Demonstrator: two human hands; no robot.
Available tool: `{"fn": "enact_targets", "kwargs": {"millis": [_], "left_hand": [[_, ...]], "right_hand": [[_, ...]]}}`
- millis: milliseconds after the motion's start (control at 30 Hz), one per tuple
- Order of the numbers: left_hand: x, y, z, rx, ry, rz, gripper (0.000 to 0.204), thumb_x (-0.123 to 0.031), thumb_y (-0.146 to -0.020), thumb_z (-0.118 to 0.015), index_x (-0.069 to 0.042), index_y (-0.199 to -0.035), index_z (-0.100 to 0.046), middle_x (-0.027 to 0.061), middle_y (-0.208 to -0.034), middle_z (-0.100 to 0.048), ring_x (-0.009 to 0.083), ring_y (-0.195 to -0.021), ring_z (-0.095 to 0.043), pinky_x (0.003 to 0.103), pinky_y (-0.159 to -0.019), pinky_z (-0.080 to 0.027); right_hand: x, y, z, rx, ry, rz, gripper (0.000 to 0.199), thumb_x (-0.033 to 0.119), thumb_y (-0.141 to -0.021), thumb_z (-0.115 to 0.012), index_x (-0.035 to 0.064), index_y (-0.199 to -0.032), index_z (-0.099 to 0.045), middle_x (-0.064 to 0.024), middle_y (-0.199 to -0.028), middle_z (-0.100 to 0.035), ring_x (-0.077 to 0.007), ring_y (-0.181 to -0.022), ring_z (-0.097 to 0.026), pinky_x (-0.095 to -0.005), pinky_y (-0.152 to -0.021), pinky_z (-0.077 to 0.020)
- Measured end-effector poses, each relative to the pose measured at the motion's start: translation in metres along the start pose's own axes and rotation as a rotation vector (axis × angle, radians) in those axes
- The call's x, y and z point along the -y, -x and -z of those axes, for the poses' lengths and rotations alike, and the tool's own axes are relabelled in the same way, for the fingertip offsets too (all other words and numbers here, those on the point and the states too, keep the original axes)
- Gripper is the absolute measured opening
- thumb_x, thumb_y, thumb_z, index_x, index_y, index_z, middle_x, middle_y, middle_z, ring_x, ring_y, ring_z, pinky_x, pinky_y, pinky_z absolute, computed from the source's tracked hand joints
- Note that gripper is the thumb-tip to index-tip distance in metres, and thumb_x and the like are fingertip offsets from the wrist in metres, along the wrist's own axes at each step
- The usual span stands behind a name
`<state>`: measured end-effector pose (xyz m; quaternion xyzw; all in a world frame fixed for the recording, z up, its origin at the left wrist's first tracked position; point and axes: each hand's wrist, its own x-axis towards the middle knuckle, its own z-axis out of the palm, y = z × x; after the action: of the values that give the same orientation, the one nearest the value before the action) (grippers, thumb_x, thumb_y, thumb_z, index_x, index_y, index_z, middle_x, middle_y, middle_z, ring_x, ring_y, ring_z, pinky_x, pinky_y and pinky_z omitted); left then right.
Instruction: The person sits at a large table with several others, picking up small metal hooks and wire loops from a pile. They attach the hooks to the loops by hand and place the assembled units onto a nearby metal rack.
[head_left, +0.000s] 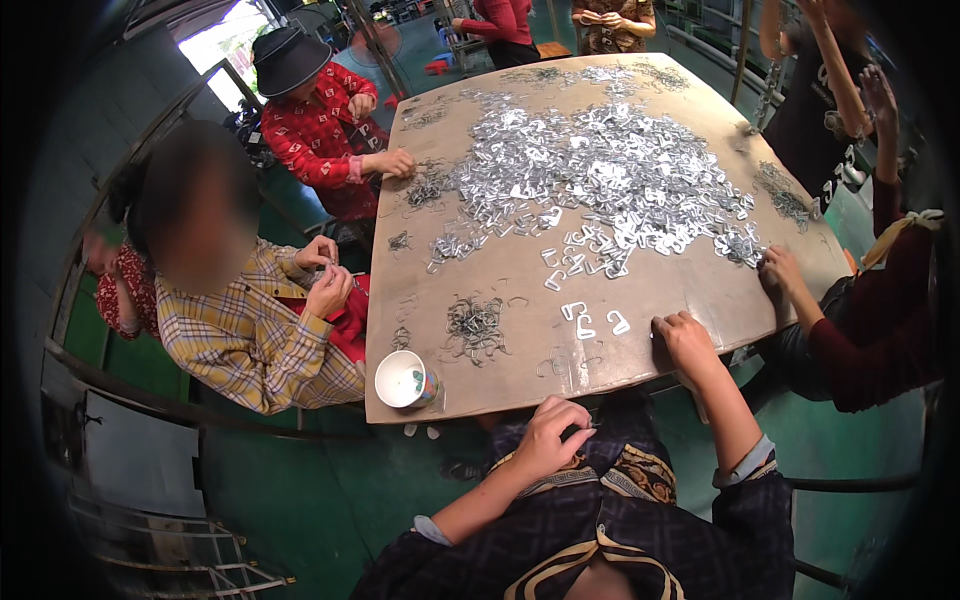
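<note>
My left hand (pixel 555 436) is closed just off the table's near edge, in front of my body. A small, thin, dark wire piece (pixel 594 425) shows at its fingertips. My right hand (pixel 690 345) rests at the near right part of the table with its fingers curled down. Whatever is under those fingers is hidden. Left of it lie a few loose white hook-shaped pieces (pixel 617 322). A tangle of dark bent wire pieces (pixel 475 327) lies farther left, and a few thin wires (pixel 556 367) lie flat near the table edge.
A large heap of white and silvery hook-shaped pieces (pixel 620 170) covers the far middle of the brown table (pixel 420 260). A white paper cup (pixel 401 380) stands at the near left corner. Co-workers sit or stand around the other sides, their hands at or near the table.
</note>
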<state>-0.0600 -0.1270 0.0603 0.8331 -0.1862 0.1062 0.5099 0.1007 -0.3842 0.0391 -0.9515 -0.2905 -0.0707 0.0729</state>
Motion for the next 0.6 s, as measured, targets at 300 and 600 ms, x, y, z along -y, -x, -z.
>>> {"fn": "enact_targets", "kwargs": {"millis": [300,600], "left_hand": [[-0.003,0.002,-0.001,0.004,-0.001,0.000,0.017,-0.004,-0.074,-0.074,-0.004,-0.078,-0.058,0.0083,-0.087,-0.065,0.0267,-0.086,-0.058,0.036,-0.079,-0.046],[-0.002,0.004,0.003,-0.007,-0.004,0.023,0.016,-0.004,-0.074,-0.074,-0.003,-0.079,-0.059,0.0090,-0.088,-0.065,0.0267,-0.086,-0.058,0.035,-0.079,-0.046]], "right_hand": [[-0.010,0.001,-0.014,-0.102,-0.228,-0.179,0.026,-0.003,-0.075,-0.056,0.0039,-0.098,-0.066,-0.0165,-0.087,-0.058,-0.0345,-0.090,-0.057,-0.0413,-0.081,-0.0486],[0.020,0.018,0.006,-0.011,-0.146,-0.375,0.023,0.000,-0.076,-0.058,-0.0014,-0.099,-0.063,-0.0180,-0.095,-0.057,-0.0352,-0.093,-0.056,-0.0413,-0.080,-0.0489]]}}
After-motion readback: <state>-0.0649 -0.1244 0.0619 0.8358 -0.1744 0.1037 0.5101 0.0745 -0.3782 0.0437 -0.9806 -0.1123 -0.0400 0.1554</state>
